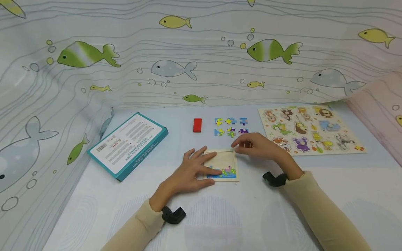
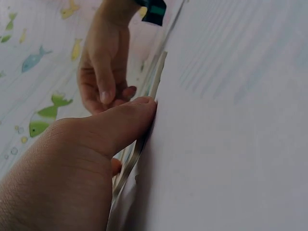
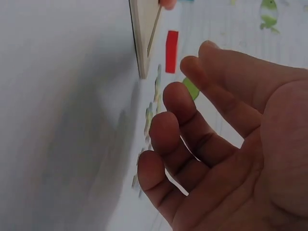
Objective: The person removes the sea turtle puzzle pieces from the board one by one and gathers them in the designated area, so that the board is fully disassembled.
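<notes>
In the head view, the wooden tray (image 1: pixel 223 158) lay just below the middle of the frame, joined pieces (image 1: pixel 230 173) lining its lower part and its upper part bare. The left hand (image 1: pixel 191 174) rested over the tray's left side, fingers straight and spread, gripping nothing. That flat brace looked sound, though the fingertips covered part of the joined row; shifting them onto the rim would have shown more of its edge. The right hand (image 1: pixel 252 145) hung at the tray's upper right corner, loosely curled. Six loose pieces (image 1: pixel 231 132) lay face up above the tray, beside a red block (image 1: pixel 197 125); comparing tabs and colours against the row before picking seemed wise.

In the left wrist view, the thumb (image 2: pixel 130 118) lay along the tray's near edge at the centre, a good spot to stop sliding.

In the right wrist view, the fingers curved softly at centre right, thumb near the index finger, no piece visible between them. The tray's corner stood at upper centre. A light pinch by a piece's edges would probably have served best.
</notes>
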Motion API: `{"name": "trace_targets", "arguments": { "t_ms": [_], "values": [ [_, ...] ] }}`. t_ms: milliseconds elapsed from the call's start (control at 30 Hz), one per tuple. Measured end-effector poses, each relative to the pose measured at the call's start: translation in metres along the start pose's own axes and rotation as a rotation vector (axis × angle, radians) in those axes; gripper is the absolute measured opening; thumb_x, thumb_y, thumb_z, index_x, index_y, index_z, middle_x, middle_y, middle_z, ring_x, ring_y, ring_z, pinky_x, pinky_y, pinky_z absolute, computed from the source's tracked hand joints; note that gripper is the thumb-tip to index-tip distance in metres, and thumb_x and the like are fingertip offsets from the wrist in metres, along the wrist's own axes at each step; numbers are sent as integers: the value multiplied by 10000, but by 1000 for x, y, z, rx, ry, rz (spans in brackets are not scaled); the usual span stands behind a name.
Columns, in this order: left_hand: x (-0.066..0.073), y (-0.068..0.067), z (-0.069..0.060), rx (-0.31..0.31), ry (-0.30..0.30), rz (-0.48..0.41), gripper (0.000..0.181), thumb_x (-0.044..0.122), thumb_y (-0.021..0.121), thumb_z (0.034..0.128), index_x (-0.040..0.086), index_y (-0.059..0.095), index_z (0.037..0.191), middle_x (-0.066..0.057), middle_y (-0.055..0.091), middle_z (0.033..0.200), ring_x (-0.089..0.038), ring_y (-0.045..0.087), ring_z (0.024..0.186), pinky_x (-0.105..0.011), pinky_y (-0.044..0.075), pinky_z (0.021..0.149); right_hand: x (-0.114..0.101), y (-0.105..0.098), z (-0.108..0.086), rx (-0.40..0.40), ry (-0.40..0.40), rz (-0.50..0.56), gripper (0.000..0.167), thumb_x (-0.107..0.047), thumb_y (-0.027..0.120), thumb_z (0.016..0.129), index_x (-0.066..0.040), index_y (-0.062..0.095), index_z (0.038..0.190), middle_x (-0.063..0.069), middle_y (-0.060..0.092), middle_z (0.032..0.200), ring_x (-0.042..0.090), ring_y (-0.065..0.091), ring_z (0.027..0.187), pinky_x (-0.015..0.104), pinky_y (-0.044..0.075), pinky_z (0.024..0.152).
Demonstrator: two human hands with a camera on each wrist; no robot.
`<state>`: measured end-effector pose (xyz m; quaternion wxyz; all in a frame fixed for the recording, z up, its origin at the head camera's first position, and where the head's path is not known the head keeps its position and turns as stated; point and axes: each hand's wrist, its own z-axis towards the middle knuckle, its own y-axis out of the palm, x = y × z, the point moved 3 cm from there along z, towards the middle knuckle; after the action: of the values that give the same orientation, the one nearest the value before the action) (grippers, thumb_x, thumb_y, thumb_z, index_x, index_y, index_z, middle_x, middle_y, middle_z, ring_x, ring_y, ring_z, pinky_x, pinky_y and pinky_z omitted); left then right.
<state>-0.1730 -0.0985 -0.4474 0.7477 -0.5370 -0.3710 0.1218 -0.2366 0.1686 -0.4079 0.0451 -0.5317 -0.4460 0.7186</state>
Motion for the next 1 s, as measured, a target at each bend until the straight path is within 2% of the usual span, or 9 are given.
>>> {"name": "trace_targets", "arguments": {
  "t_ms": [300,467,567,667,767,900,1000],
  "values": [
    [-1,-2,-2,29,14,-35,340,465,722,907,422,722,1244,-6,448,1608,-366,231,1566,-678,133,1190,-22,22,2,-131,-81,-39,192,-143,763,908,-115,759,1098,-28,688,901,129,562,796,245,485,724],
    [-2,-2,0,50,17,-57,378,463,746,889,390,716,1258,-31,442,1610,-364,231,1569,-665,137,1192,-30,30,0,-176,-108,-57,194,-144,788,884,-126,769,1077,-14,680,930,139,569,852,259,485,773],
    [-3,-2,1,54,-3,-56,388,479,732,889,380,684,1261,-44,411,1626,-355,214,1576,-643,146,1202,-33,32,0,-191,-108,-71,168,-138,785,883,-133,777,1051,-18,678,929,152,574,865,263,478,779],
    [-4,-3,1,61,-14,-14,411,503,704,888,348,648,1265,-69,387,1636,-367,215,1574,-637,189,1196,-34,34,0,-198,-104,-88,132,-122,772,887,-140,779,1017,-26,677,924,158,578,862,263,478,772],
    [-5,-3,1,58,-26,63,512,570,673,877,322,596,1318,-82,372,1642,-365,217,1573,-628,214,1192,-33,35,-1,-207,-92,-104,101,-117,762,891,-155,774,984,-32,671,916,144,574,862,263,480,775],
    [-7,-1,0,41,-86,154,692,683,631,851,322,511,1429,-59,364,1645,-335,196,1581,-629,177,1204,-31,36,-2,-223,-76,-119,85,-119,760,895,-182,766,950,-54,656,898,121,560,856,258,477,781],
    [-7,-1,0,35,-129,166,755,720,621,835,322,486,1462,-33,369,1639,-309,193,1582,-635,145,1210,-31,35,-2,-231,-82,-120,77,-117,761,893,-188,767,924,-69,646,873,111,551,835,248,468,767]
  ]
}}
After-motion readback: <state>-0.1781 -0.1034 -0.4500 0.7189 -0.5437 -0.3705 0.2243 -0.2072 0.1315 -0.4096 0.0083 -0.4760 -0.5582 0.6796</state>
